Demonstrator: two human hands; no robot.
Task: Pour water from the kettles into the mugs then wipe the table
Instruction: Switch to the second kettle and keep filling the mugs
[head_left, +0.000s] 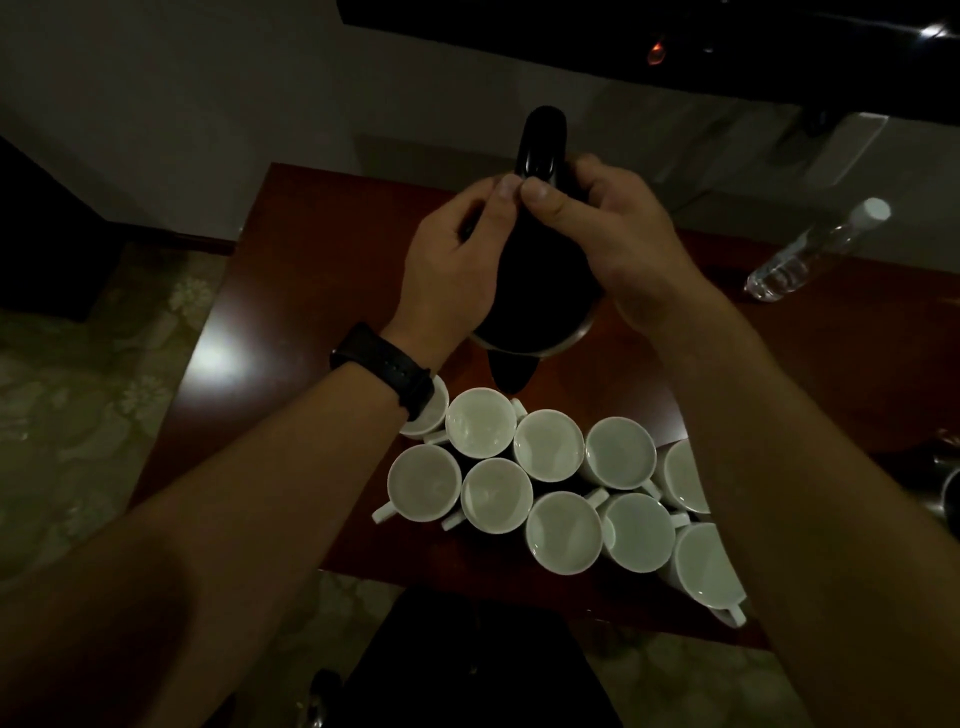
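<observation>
Head: left hand (451, 262) grips kettle (540, 293); right hand (610, 231) too

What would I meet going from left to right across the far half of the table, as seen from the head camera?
left hand → black kettle, gripped between both hands → right hand → clear plastic bottle with a white cap
</observation>
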